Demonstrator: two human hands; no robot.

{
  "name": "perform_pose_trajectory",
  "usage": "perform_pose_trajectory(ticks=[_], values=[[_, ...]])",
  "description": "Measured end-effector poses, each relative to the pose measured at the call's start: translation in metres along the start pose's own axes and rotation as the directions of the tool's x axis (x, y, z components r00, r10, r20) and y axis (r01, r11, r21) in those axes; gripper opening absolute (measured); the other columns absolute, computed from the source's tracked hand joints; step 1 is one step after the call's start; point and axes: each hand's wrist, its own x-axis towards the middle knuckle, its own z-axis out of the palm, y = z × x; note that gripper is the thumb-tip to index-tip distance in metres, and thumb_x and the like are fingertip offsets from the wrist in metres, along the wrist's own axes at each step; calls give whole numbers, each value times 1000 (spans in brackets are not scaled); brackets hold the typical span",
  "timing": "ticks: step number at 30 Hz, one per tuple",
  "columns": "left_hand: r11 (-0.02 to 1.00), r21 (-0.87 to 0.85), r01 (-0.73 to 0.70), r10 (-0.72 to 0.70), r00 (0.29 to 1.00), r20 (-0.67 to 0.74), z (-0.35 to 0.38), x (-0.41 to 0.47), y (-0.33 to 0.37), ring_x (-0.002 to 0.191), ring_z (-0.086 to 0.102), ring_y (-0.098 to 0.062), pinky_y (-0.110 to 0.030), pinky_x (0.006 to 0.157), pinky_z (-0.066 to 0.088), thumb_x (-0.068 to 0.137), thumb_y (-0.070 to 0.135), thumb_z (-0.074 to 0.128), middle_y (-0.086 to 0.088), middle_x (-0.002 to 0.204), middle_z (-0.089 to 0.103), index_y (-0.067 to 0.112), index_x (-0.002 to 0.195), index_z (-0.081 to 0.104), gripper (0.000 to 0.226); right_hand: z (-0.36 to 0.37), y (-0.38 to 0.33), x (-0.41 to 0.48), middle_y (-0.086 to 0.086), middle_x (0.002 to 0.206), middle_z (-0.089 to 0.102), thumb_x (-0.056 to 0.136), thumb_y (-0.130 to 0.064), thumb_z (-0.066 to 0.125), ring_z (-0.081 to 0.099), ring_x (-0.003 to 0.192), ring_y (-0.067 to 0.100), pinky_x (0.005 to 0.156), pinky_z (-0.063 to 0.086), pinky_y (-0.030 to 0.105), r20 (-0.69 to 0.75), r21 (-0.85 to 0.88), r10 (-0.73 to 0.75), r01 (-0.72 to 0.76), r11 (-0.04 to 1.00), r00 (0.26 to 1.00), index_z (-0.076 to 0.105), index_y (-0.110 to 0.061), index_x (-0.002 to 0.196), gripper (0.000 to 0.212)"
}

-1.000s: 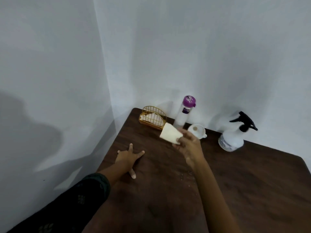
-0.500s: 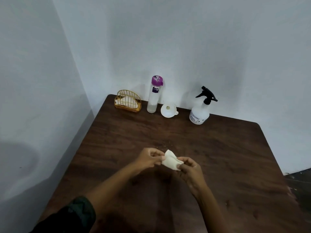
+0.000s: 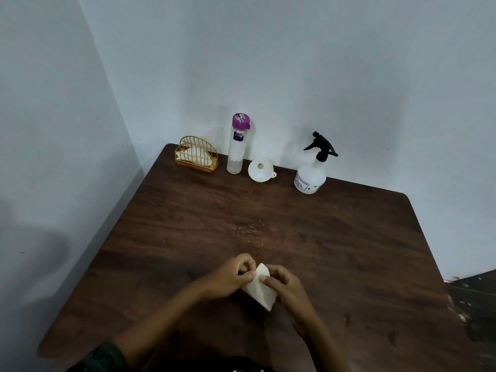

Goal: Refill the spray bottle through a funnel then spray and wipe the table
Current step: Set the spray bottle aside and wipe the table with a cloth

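The left hand (image 3: 230, 275) and the right hand (image 3: 284, 285) are close together, low over the near part of the bench (image 3: 349, 251). Both hands pinch one white tissue (image 3: 259, 291) between them, fingers curled on it from each side. They may be opening it or folding it; I cannot tell which.

Just past the hands, a bit farther from the person, little wet drops (image 3: 252, 232) sit on the wood.

Far past the hands, by the wall, things stand in a row. Ahead and to the right is the spray bottle (image 3: 311, 173), standing up with its black top on. Straight ahead the funnel (image 3: 260, 170) rests on the bench, not in any bottle. Beside it stands a tall clear bottle (image 3: 237, 146) with a purple lid on and only a little water at the bottom. Ahead and to the left is a gold wire holder (image 3: 196, 155) with more tissues in it.

So I think the filling is done, and the spraying too, since the drops are there. The wiping is left: the drops are not yet wiped.
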Motion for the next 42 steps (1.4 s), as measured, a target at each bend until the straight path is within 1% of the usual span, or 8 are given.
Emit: perform_pose_trajectory(ticks=[12,16,19,22,26,35,39,42], values=[[963,-217,161,-133,982,138,13,0,-11,67,66,-15,-30,71,55,87,17,63,0,82,69,25,115,48,33,-41,-1,11,7,89,69,76,3,67,66,87,26,67,53,29,-204,-149,-84,54,987,975,65,-8,90,17],[989,53,136,-127,981,-149,1,9,-26,83,66,-13,-33,85,52,87,20,62,6,87,68,31,96,58,16,-60,9,24,8,118,61,79,-4,66,56,111,27,94,45,37,-431,-542,-241,-35,840,870,59,-7,120,41],[901,390,189,10,890,-455,-21,16,-42,114,56,-16,-32,99,43,88,25,57,4,118,62,31,106,60,19,-38,19,13,15,125,59,85,2,55,53,116,28,98,38,33,-543,-325,-152,-40,945,826,58,-2,121,36],[739,539,404,-88,851,-517,-47,24,-55,144,11,-26,-45,116,11,90,44,49,-6,156,18,27,144,28,60,-1,31,15,12,146,39,92,-8,51,32,136,26,111,24,34,-495,-212,-56,-58,976,867,39,-1,137,47],[578,587,566,-323,820,-472,-73,25,-74,141,-23,-35,-62,110,-7,84,71,32,-7,154,-26,36,146,-10,82,32,47,38,19,156,10,94,-48,39,7,145,32,116,15,44,-461,-560,-26,-268,783,887,10,2,145,77],[602,547,582,-452,813,-367,-85,23,-90,136,-35,-32,-66,106,-12,80,78,25,1,146,-42,46,138,-23,82,-8,74,60,25,142,40,85,-72,4,37,132,36,102,38,51,-401,-799,-219,-222,559,890,28,7,137,97],[608,544,579,-476,814,-334,-87,22,-90,135,-37,-32,-65,106,-13,81,77,26,1,145,-44,47,139,-22,81,11,50,82,7,155,-10,65,-82,-17,-7,144,21,116,-3,38,-222,-853,-216,-82,515,951,-1,-5,146,113],[611,536,582,-489,810,-323,-88,21,-89,134,-38,-31,-65,105,-14,80,77,27,2,145,-44,47,138,-23,82,40,48,83,4,156,-5,74,-80,-3,-15,143,16,116,-9,32,-18,-910,-257,91,405,966,0,-8,146,102]])
